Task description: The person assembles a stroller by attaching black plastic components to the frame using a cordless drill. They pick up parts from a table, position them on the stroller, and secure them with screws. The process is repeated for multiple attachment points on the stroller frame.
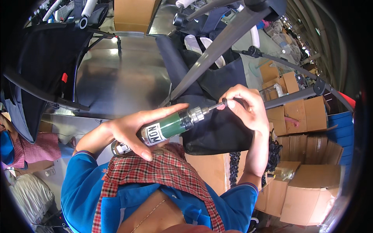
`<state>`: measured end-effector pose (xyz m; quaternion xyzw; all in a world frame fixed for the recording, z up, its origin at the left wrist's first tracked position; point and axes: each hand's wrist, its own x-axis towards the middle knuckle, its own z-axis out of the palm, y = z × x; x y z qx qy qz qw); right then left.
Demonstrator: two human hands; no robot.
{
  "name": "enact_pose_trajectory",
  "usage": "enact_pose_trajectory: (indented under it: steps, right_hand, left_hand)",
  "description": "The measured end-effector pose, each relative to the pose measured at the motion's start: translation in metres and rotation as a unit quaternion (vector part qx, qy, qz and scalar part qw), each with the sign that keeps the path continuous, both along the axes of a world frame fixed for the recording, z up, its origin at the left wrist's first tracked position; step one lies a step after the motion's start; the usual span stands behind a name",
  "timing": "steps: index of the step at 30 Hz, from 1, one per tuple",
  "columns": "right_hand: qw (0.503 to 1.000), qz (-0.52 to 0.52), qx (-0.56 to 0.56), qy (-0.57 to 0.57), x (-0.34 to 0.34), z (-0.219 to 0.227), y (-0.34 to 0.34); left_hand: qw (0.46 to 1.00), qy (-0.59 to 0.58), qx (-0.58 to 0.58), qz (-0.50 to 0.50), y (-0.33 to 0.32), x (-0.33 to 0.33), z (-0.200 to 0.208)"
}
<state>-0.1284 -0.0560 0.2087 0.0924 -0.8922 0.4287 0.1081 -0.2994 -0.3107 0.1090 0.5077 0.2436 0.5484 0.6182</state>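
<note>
My left hand is wrapped round the green body of a power screwdriver, which points up and to the right. Its metal bit reaches toward my right hand. Between that hand's thumb and forefinger is a small dark round piece, perhaps a screw head, touching the tip of the bit. Just beyond the tool, a thick grey tube slants across a black fabric seat, part of what looks like a stroller.
A shiny metal tabletop lies ahead. Another black fabric frame stands at the left, and a cardboard box at the far side. More cartons are stacked at the right. Another person's checked sleeve shows at the left edge.
</note>
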Motion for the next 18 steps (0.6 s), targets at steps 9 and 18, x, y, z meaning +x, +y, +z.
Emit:
enact_pose_trajectory:
  steps: [9,18]
  right_hand:
    - [0.959,-0.232,-0.103,0.129,-0.069,-0.076,0.026]
    - [0.921,-0.357,0.154,0.018,-0.106,-0.167,0.092]
  left_hand:
    - [0.964,-0.227,0.023,-0.137,0.004,-0.008,-0.018]
    - [0.962,-0.269,-0.033,0.026,-0.022,-0.015,-0.008]
